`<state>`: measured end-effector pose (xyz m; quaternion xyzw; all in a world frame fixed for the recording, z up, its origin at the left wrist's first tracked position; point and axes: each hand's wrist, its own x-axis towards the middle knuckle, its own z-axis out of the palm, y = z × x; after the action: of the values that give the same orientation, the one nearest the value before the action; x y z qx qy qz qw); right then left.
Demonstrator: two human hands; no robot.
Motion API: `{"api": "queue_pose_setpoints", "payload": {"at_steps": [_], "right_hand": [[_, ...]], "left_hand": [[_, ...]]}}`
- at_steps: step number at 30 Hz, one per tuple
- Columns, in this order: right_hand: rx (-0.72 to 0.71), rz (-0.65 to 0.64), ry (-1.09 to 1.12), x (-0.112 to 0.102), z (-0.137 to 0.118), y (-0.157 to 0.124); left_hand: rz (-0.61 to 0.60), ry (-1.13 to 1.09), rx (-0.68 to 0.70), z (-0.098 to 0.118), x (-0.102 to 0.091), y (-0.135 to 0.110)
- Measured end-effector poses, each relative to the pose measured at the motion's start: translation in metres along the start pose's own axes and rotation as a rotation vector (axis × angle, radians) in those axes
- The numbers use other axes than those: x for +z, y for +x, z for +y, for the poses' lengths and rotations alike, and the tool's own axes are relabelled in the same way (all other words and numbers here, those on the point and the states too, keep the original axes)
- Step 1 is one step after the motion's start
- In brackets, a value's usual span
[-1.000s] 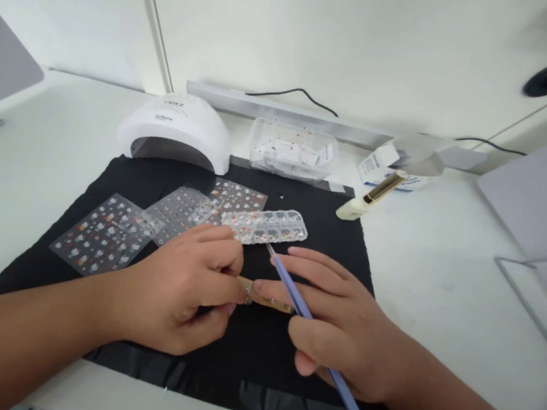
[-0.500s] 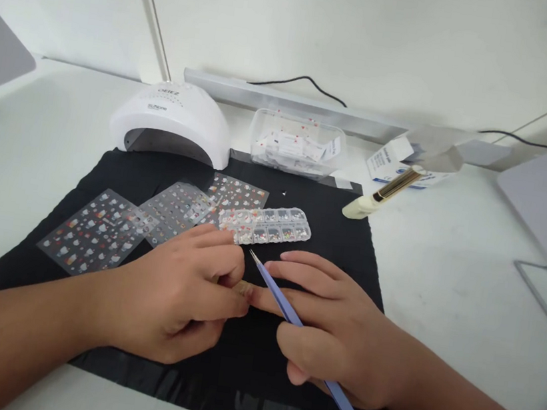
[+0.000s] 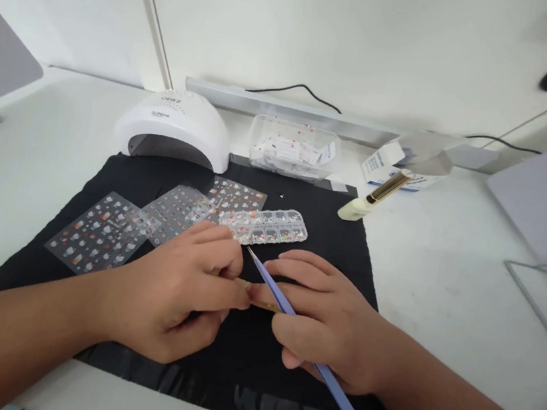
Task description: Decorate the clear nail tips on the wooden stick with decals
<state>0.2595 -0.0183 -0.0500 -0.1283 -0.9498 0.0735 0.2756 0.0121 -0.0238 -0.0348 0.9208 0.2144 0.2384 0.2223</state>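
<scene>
Black mat [image 3: 243, 356] covering mid-frame of white table [image 3: 438, 254]; pale wall [image 3: 375, 43] filling top, white lamp [image 3: 183, 127] sitting upper left. Right hand [image 3: 325, 326] gripping purple tweezers [image 3: 345, 403], lower right of centre; left hand [image 3: 184, 294] pinching tan strip [image 3: 266, 304], frame centre.

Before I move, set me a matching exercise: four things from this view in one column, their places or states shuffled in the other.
1. Tweezers
2. Lamp
3. Bottle
4. Bead case

A. Gold-capped, at the right edge of the black mat
B. Divided into small clear compartments
C. Held in the right hand
D. White, domed, at the back left

Pairs: 1-C, 2-D, 3-A, 4-B
</scene>
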Motion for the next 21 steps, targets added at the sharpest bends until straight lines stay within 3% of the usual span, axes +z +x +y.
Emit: {"api": "queue_pose_setpoints", "payload": {"at_steps": [3, 9, 16, 21], "right_hand": [[-0.018, 0.009, -0.011, 0.001, 0.000, 0.000], [-0.041, 0.040, -0.043, 0.001, -0.001, -0.004], [-0.096, 0.191, -0.113, -0.004, 0.005, -0.013], [-0.046, 0.222, -0.130, -0.012, 0.006, -0.016]], "left_hand": [[0.097, -0.028, -0.026, -0.004, -0.002, -0.001], [0.131, -0.017, -0.059, -0.008, -0.007, -0.001], [-0.013, -0.069, -0.082, -0.020, -0.021, 0.000], [-0.165, -0.001, -0.176, -0.019, -0.026, -0.001]]}}
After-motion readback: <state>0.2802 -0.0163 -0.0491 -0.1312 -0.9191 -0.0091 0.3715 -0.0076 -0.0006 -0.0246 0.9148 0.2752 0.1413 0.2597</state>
